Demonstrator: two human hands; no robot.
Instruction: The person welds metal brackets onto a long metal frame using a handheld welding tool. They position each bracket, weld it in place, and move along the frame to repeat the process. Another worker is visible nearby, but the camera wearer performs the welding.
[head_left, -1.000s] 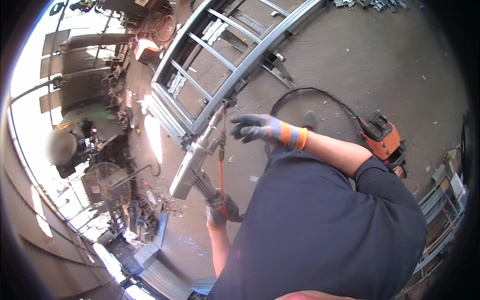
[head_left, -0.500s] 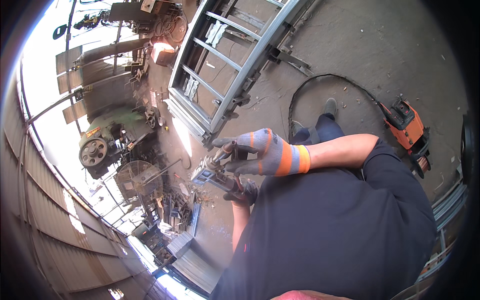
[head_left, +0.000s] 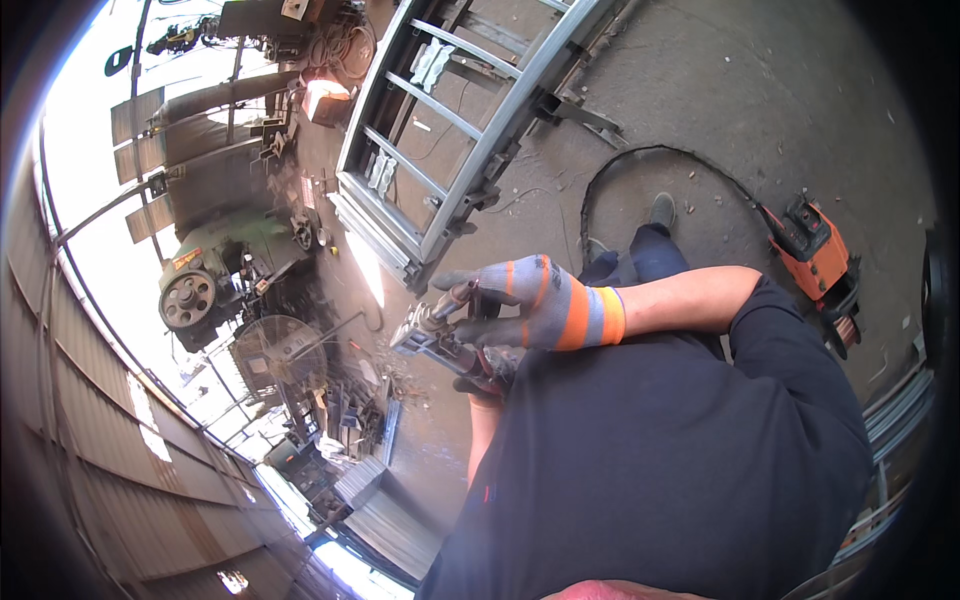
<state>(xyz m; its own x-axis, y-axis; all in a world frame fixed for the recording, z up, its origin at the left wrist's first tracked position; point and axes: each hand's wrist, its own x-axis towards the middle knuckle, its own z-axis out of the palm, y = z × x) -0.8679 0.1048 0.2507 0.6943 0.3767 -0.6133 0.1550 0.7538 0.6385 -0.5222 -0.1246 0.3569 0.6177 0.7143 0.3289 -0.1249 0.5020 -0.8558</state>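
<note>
My right hand (head_left: 545, 305), in a grey glove with orange stripes, reaches in front of my chest with its thumb and fingers closed round a dark cylindrical part of a metal tool (head_left: 428, 338). The tool has a light grey, frame-like head pointing left and a dark body; its exact kind I cannot make out. Below it, my left hand (head_left: 480, 385), in a dark glove, grips the lower end beside a reddish part. Most of the left fingers are hidden by the tool and my dark shirt.
A galvanised ladder-like frame (head_left: 450, 190) stands ahead on supports. An orange machine (head_left: 815, 255) sits on the floor at right, its black cable (head_left: 660, 150) looping towards my feet. At left are a green machine with a flywheel (head_left: 187, 298), a round fan (head_left: 280, 350) and scrap metal.
The tool head has shifted slightly right and tilted, showing less of its bluish side. Both hands have moved a little with it, keeping their grip.
</note>
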